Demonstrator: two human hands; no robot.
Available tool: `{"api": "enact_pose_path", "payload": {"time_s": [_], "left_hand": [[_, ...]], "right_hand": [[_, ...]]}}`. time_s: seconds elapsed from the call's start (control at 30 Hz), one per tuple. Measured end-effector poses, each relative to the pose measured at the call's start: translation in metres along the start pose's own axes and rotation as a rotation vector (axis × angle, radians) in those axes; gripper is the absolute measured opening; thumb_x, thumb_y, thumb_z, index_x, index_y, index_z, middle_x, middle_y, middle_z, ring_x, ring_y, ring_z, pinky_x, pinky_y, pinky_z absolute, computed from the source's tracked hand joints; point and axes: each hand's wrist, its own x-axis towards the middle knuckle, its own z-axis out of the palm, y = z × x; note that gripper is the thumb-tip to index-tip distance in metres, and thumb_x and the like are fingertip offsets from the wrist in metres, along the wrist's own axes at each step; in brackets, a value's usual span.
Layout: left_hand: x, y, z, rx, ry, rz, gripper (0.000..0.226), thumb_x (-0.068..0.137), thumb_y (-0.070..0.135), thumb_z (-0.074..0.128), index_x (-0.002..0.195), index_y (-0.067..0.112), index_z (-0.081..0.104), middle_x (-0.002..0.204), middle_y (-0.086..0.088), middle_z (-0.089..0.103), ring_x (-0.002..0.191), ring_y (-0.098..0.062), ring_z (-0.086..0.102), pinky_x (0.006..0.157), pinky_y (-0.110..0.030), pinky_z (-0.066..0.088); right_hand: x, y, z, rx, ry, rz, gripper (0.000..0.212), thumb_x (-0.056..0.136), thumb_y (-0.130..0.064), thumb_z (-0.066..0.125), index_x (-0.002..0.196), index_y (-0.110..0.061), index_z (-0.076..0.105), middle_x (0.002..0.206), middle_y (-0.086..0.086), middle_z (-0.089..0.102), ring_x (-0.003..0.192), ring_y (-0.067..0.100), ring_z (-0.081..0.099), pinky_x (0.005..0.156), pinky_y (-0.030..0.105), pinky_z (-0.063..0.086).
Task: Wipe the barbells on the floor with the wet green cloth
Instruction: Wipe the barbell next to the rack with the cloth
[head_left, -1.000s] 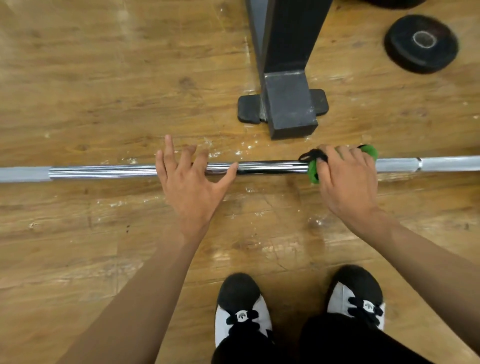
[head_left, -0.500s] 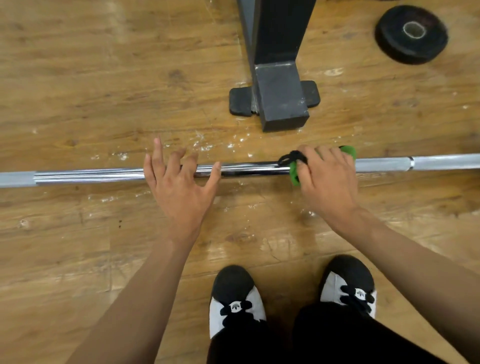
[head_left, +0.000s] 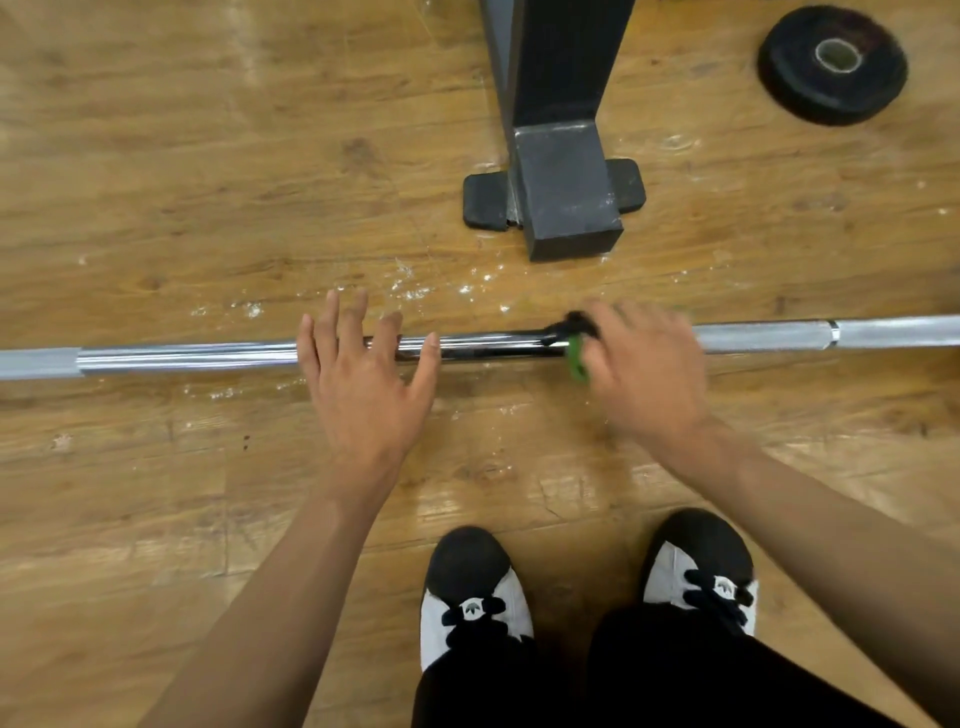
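Slid the green cloth (head_left: 576, 361) leftward along the barbell (head_left: 182, 358), just in front of the rack foot (head_left: 569, 208), bunched under the blurred right hand (head_left: 647, 374) curled round it. Kept the left hand (head_left: 363, 384) flat, fingers straight, steadying the barbell left of the rack foot. Mid-stroke, likely.

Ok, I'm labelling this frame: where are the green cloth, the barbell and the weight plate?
green cloth (head_left: 576, 358), head view, green edge on the bar's near side
barbell (head_left: 182, 357), head view, shiny shaft towards its left end
weight plate (head_left: 795, 78), head view, black face beside the hole
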Motion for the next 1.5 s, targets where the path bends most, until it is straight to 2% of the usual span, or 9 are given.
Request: {"api": "enact_pose_path", "payload": {"time_s": [0.23, 0.47, 0.57, 0.7, 0.87, 1.07, 1.2, 1.37, 1.5], "left_hand": [[-0.007, 0.029, 0.013, 0.012, -0.027, 0.275, 0.052, 0.112, 0.039, 0.029, 0.141, 0.011, 0.063, 0.154, -0.010, 0.054, 0.155, -0.031, 0.031, 0.128, -0.052, 0.017], [0.001, 0.023, 0.022, 0.050, 0.064, 0.303, 0.048, 0.113, 0.039, 0.034, 0.133, 0.012, 0.069, 0.146, -0.009, 0.061, 0.154, -0.033, 0.034, 0.124, -0.050, 0.025], [0.009, 0.020, 0.025, 0.064, 0.086, 0.329, 0.049, 0.113, 0.038, 0.031, 0.136, 0.012, 0.067, 0.141, -0.010, 0.064, 0.152, -0.033, 0.037, 0.124, -0.049, 0.027], [0.021, 0.017, 0.031, 0.042, 0.096, 0.354, 0.050, 0.114, 0.037, 0.028, 0.136, 0.012, 0.067, 0.132, -0.008, 0.069, 0.151, -0.031, 0.039, 0.123, -0.048, 0.027], [0.037, 0.021, 0.034, 0.048, 0.071, 0.322, 0.047, 0.113, 0.036, 0.031, 0.127, 0.016, 0.070, 0.124, -0.002, 0.072, 0.145, -0.030, 0.047, 0.106, -0.046, 0.035], [0.066, 0.027, 0.038, 0.060, 0.020, 0.300, 0.044, 0.111, 0.036, 0.032, 0.118, 0.019, 0.072, 0.116, 0.000, 0.074, 0.138, -0.029, 0.055, 0.089, -0.044, 0.035], [0.081, 0.026, 0.042, 0.061, 0.035, 0.303, 0.045, 0.112, 0.037, 0.031, 0.104, 0.020, 0.072, 0.105, 0.002, 0.075, 0.134, -0.026, 0.059, 0.088, -0.044, 0.034], [0.097, 0.027, 0.049, 0.045, 0.054, 0.306, 0.044, 0.111, 0.035, 0.034, 0.102, 0.020, 0.075, 0.104, 0.003, 0.076, 0.131, -0.024, 0.060, 0.099, -0.042, 0.034], [0.102, 0.032, 0.053, 0.074, 0.059, 0.271, 0.045, 0.111, 0.035, 0.034, 0.100, 0.019, 0.076, 0.118, 0.001, 0.075, 0.137, -0.026, 0.055, 0.103, -0.046, 0.032]], "right_hand": [[-0.002, 0.016, -0.005, -0.074, 0.102, 0.233, 0.040, 0.095, -0.034, 0.033, 0.111, -0.013, 0.063, 0.098, 0.013, 0.065, 0.094, 0.033, 0.055, 0.091, 0.047, 0.036], [0.029, -0.075, 0.005, -0.094, -0.057, -0.101, 0.044, 0.102, -0.041, 0.026, 0.125, -0.023, 0.058, 0.112, 0.007, 0.069, 0.098, 0.032, 0.064, 0.087, 0.045, 0.044], [0.027, -0.043, -0.001, 0.012, -0.106, -0.166, 0.038, 0.106, -0.042, 0.027, 0.131, -0.028, 0.052, 0.112, 0.001, 0.065, 0.100, 0.024, 0.060, 0.091, 0.042, 0.047], [0.021, 0.041, -0.015, -0.032, -0.036, -0.066, 0.046, 0.102, -0.042, 0.026, 0.131, -0.021, 0.054, 0.104, 0.008, 0.061, 0.097, 0.033, 0.056, 0.085, 0.044, 0.041], [0.044, 0.052, -0.015, -0.052, 0.096, 0.201, 0.041, 0.097, -0.035, 0.028, 0.100, -0.011, 0.061, 0.090, 0.019, 0.066, 0.076, 0.030, 0.042, 0.079, 0.048, 0.037], [0.076, -0.037, -0.002, -0.092, 0.016, -0.048, 0.036, 0.107, -0.039, 0.033, 0.130, -0.024, 0.056, 0.116, 0.009, 0.064, 0.104, 0.034, 0.057, 0.091, 0.046, 0.037], [0.082, -0.001, -0.009, -0.023, -0.011, -0.139, 0.041, 0.107, -0.039, 0.032, 0.143, -0.026, 0.049, 0.115, 0.008, 0.062, 0.106, 0.032, 0.058, 0.092, 0.047, 0.041], [0.071, 0.094, -0.027, -0.105, 0.089, 0.107, 0.049, 0.100, -0.036, 0.030, 0.130, -0.010, 0.058, 0.110, 0.025, 0.062, 0.099, 0.044, 0.056, 0.089, 0.052, 0.040], [0.093, 0.055, -0.014, -0.115, 0.125, 0.243, 0.040, 0.102, -0.031, 0.035, 0.126, -0.011, 0.059, 0.117, 0.027, 0.063, 0.110, 0.044, 0.055, 0.099, 0.053, 0.037]]}}
